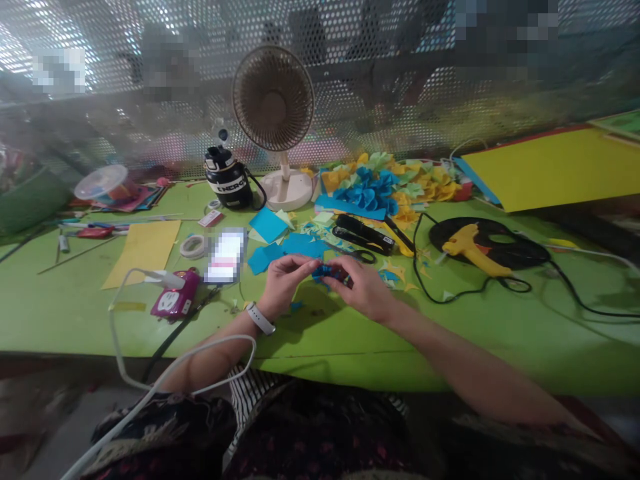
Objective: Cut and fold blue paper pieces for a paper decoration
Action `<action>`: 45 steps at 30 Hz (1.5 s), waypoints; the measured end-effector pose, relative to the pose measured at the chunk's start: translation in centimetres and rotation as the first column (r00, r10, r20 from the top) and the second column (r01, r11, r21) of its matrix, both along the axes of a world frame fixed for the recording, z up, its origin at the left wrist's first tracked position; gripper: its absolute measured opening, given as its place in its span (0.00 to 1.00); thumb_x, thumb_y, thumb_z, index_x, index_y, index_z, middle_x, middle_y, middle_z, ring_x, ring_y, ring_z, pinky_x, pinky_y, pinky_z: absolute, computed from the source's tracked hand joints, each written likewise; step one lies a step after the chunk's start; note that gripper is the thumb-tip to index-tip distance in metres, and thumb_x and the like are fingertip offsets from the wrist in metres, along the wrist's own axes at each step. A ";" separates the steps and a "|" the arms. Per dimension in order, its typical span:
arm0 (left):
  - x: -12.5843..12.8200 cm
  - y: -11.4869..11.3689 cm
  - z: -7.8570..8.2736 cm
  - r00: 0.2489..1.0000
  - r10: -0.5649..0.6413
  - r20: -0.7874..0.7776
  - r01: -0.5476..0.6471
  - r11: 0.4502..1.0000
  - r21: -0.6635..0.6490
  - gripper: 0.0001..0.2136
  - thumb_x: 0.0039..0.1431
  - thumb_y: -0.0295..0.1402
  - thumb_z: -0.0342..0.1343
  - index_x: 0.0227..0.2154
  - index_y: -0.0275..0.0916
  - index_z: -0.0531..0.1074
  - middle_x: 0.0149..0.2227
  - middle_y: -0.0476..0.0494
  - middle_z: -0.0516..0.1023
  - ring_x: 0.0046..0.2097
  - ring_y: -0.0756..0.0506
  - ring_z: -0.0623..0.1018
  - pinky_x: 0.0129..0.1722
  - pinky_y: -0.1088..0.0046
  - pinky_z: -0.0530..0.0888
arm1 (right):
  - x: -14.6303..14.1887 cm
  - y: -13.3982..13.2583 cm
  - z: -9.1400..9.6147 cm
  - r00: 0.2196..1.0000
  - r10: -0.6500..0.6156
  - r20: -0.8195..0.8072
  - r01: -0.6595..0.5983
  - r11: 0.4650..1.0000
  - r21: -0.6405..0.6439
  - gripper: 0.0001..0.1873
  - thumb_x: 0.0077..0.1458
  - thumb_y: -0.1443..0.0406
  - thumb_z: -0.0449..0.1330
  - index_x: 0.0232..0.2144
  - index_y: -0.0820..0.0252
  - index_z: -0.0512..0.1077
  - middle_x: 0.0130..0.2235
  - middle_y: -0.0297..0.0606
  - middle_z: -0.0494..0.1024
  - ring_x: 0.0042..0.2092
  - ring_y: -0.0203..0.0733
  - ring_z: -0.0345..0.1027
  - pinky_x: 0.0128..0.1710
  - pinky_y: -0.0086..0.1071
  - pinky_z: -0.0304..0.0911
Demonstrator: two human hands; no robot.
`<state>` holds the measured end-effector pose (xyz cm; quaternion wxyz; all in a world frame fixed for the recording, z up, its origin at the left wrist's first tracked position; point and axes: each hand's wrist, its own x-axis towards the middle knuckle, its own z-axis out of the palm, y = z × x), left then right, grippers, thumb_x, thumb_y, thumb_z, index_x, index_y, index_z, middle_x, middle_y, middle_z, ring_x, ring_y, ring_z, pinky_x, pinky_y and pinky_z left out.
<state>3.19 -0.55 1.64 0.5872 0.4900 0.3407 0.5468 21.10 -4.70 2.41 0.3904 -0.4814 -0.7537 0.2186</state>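
Note:
My left hand [285,283] and my right hand [363,288] meet over the green table [320,333], near its front edge. Both pinch a small folded blue paper piece [326,272] between their fingertips. A white watch sits on my left wrist. Loose blue paper sheets [287,250] lie just behind the hands. A black stapler [363,233] and black-handled scissors [363,255] rest a little beyond my right hand.
A yellow glue gun [473,250] lies on a black round mat at right, its cord looping forward. A heap of folded blue and yellow paper flowers [385,183], a desk fan [275,113], a black bottle [227,177], tape roll [193,247], phone [226,255] and pink device [175,300] surround the work spot.

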 end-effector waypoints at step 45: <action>0.1 0.0 0.3 0.995 0.006 0.104 0.002 0.997 -0.073 0.12 0.40 0.38 0.74 0.25 0.38 0.79 0.30 0.46 0.83 0.34 0.48 0.82 0.41 0.71 0.77 | -0.5 -0.1 0.6 0.976 0.151 -0.154 -0.197 0.914 -0.353 0.12 0.68 0.55 0.47 0.35 0.54 0.61 0.27 0.31 0.75 0.24 0.37 0.72 0.25 0.31 0.65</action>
